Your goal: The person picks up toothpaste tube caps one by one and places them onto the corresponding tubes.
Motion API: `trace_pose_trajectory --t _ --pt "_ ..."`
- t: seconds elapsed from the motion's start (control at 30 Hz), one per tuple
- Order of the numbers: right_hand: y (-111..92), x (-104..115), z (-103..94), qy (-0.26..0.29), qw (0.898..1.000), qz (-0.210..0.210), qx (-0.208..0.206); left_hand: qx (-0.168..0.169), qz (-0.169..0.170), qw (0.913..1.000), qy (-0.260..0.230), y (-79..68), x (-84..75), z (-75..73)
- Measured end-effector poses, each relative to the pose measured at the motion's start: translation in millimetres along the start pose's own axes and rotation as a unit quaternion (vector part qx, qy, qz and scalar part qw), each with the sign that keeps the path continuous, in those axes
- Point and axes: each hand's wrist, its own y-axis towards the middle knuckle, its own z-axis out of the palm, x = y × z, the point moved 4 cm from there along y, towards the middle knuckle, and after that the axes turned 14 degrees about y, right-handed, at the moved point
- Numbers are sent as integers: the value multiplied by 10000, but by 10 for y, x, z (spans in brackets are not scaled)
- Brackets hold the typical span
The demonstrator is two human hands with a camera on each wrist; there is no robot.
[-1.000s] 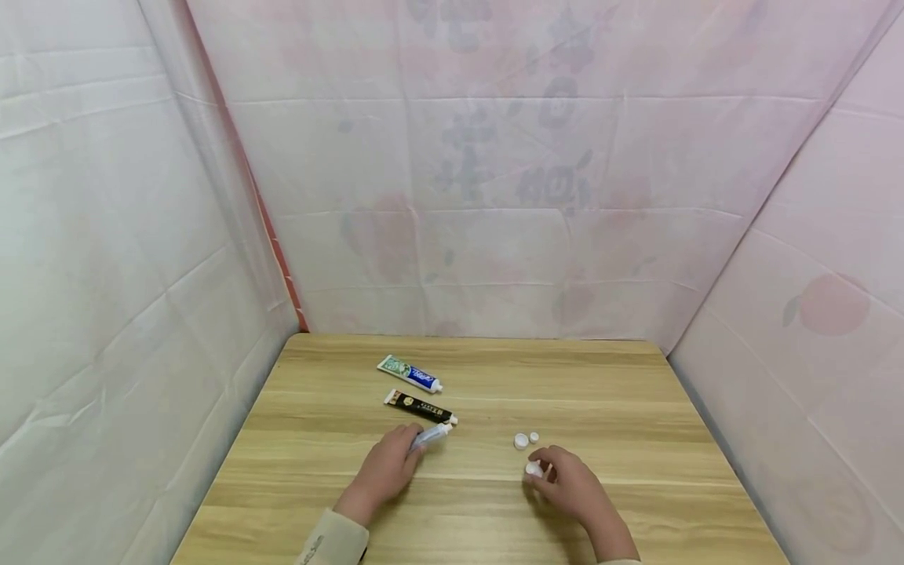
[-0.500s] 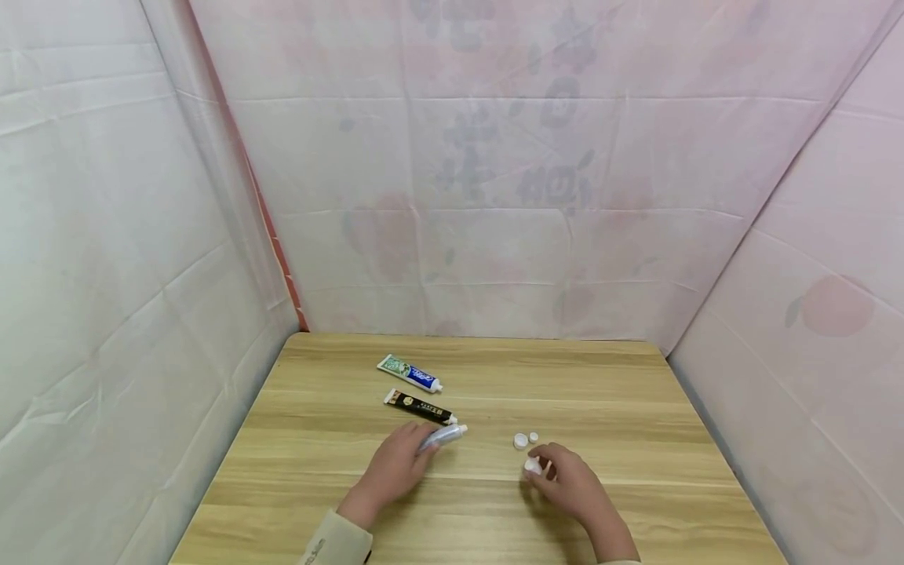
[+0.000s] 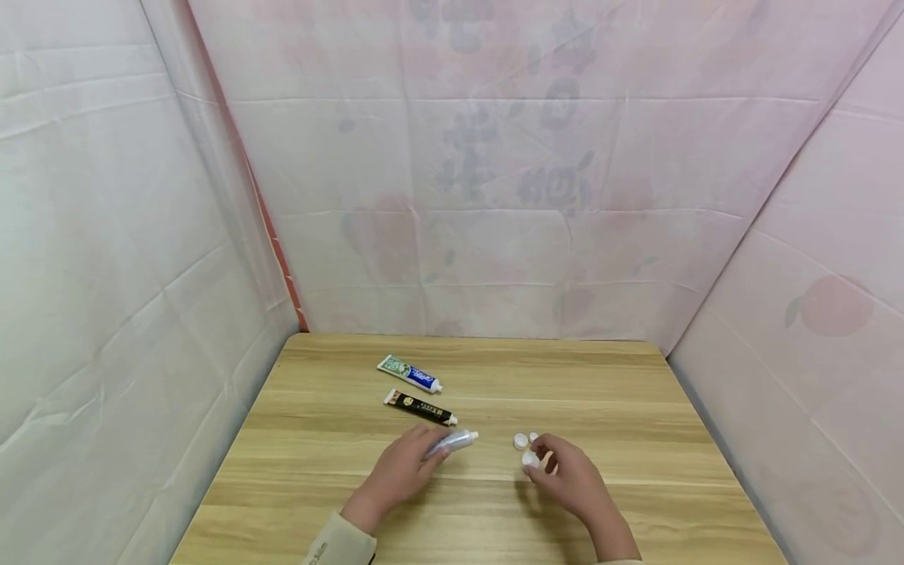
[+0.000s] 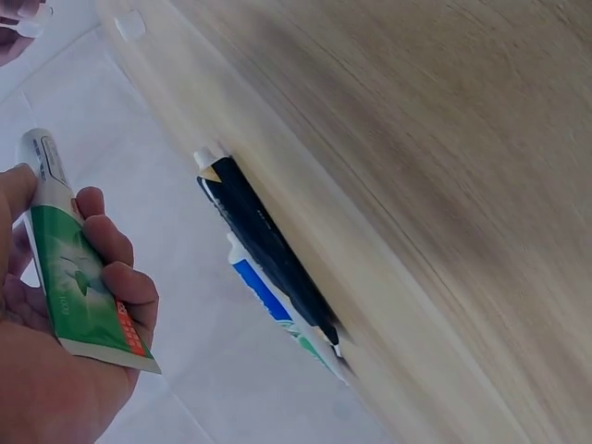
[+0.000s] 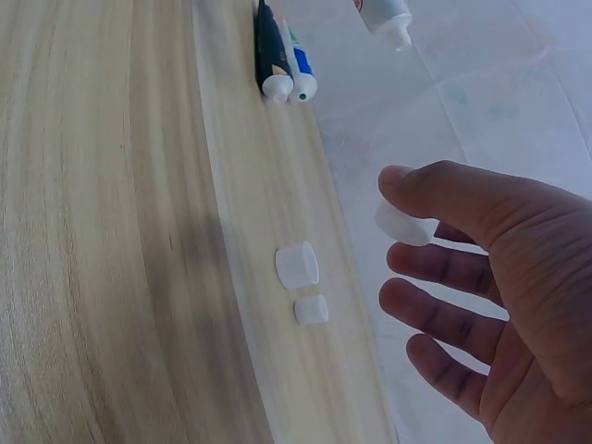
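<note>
Tube [image 4: 79, 268] is gripped above the bench [image 3: 607, 384] by the left hand [image 3: 397, 468], nozzle [image 3: 475, 435] bare; a cap [image 3: 531, 460] is pinched, apart from it, by the right hand [image 3: 570, 480]. Recapping is judged in hand; alignment of cap and nozzle appears required next.

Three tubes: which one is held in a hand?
The green and white tube, gripped by the left hand; the black tube and the blue-green tube lie on the table.
</note>
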Motion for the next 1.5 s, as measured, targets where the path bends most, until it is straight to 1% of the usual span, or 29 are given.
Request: trace_pose_trajectory --t 0.2,0.33,0.43,0.6,0.87,1.03,1.2,1.5 --pt "2 53 9 19 9993 -368 -48 -78 207 9998 -18 -7 -64 -17" --pt "12 74 18 97 9993 -358 84 -107 305 9995 -54 -3 -106 -36" --pt "16 98 21 185 9991 -332 169 0 336 9993 -132 -8 -137 -39" --pt "13 143 31 311 9984 -409 254 177 450 9986 -221 -25 -191 -29" --pt "0 236 70 305 9951 -840 421 206 675 9975 -101 -33 -280 -23" --pt "-3 258 116 312 9938 -886 589 213 722 9971 -117 -36 -319 -43" --pt "-3 291 143 360 9928 -926 663 243 764 9967 -156 -27 -331 -51" --pt "-22 370 195 446 9904 -1074 745 422 762 9959 -228 -44 -352 -41"
